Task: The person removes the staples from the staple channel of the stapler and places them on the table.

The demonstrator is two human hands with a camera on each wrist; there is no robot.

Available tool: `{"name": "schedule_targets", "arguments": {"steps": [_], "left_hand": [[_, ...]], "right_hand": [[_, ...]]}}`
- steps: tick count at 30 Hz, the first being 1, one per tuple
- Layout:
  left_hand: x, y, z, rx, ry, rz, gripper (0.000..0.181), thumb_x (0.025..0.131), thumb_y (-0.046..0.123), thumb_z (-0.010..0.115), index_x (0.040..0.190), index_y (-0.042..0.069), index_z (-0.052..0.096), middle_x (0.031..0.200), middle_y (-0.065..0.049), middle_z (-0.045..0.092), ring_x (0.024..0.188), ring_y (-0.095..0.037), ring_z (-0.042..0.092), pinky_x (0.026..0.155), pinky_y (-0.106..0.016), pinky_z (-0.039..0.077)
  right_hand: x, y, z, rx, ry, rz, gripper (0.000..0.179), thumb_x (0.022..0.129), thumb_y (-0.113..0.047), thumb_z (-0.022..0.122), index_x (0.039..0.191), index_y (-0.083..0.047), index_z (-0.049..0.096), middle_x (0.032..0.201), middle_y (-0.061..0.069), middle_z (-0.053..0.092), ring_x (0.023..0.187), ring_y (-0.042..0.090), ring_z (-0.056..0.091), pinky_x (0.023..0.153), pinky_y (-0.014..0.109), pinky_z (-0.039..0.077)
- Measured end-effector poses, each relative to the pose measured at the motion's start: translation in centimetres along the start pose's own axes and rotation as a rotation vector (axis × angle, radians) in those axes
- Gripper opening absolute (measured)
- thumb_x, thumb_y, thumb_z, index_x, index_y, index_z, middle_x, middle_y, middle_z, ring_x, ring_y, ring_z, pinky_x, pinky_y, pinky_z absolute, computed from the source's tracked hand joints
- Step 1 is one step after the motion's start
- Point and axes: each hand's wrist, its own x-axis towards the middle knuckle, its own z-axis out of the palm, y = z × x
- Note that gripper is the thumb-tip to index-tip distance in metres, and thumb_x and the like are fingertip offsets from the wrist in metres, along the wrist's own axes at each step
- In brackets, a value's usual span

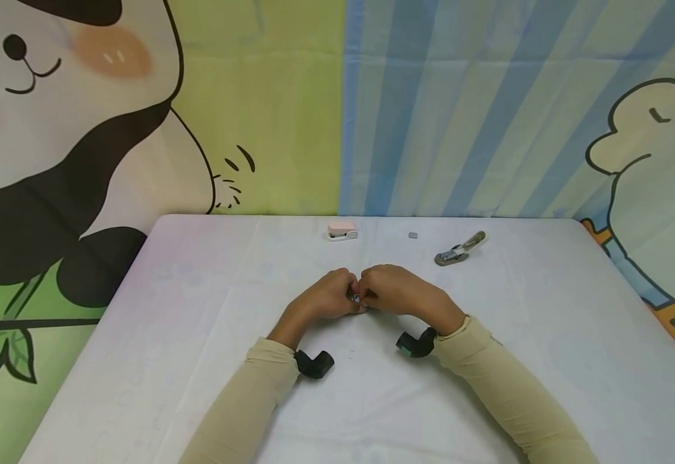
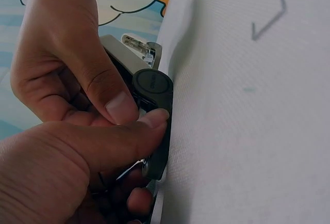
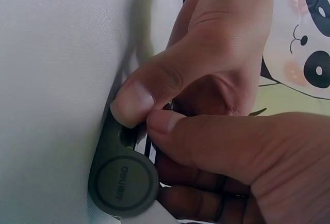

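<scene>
Between my two hands is a small dark green stapler, its round hinge disc facing up in both wrist views. The left hand (image 1: 332,295) grips the stapler (image 2: 153,82) low on its base, with the thumb on top. My right hand (image 1: 401,290) holds it from the other side, its thumb tip beside the left thumb over the metal channel. A pale upper arm of the stapler (image 3: 149,216) swings away from the base at the hinge. Fingers hide much of the stapler, and in the head view only a glint of metal shows.
On the white-covered table (image 1: 198,361), a pink and white stapler (image 1: 342,231) stands at the back. A small grey block, apparently staples (image 1: 412,235), lies to its right. Further right rests a grey-olive stapler (image 1: 459,250), spread open. A printed cloth (image 1: 267,96) hangs behind.
</scene>
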Motion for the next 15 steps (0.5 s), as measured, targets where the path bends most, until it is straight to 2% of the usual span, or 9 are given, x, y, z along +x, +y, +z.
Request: {"name": "schedule_targets", "arguments": {"steps": [7,10,15], "left_hand": [[0.03,-0.02,-0.02,0.002,0.004,0.005,0.017,0.080,0.015,0.080,0.082,0.010,0.063,0.079,-0.002,0.054,0.073,-0.016,0.048,0.064,-0.029,0.039],[0.07,-0.05,0.03,0.011,0.015,0.012,0.017,0.080,0.015,0.080,0.081,0.010,0.063,0.078,-0.002,0.054,0.073,-0.016,0.048,0.064,-0.029,0.039],[0.11,-0.18,0.15,0.009,0.019,0.011,0.018,0.080,0.015,0.080,0.080,0.011,0.063,0.078,-0.001,0.054,0.072,-0.015,0.048,0.064,-0.028,0.039]], "right_hand": [[-0.03,-0.52,-0.11,-0.044,-0.011,0.006,0.010,0.087,-0.006,0.073,0.081,-0.014,0.076,0.077,-0.006,0.057,0.067,0.008,0.051,0.066,0.027,0.045],[0.05,-0.90,-0.12,-0.072,-0.020,0.026,0.011,0.084,-0.006,0.075,0.077,-0.014,0.075,0.073,-0.006,0.055,0.064,0.008,0.047,0.067,0.031,0.045],[0.11,-1.00,0.08,-0.060,-0.019,0.088,0.007,0.085,-0.006,0.074,0.083,-0.013,0.076,0.081,-0.005,0.063,0.071,0.009,0.057,0.075,0.035,0.049]]}}
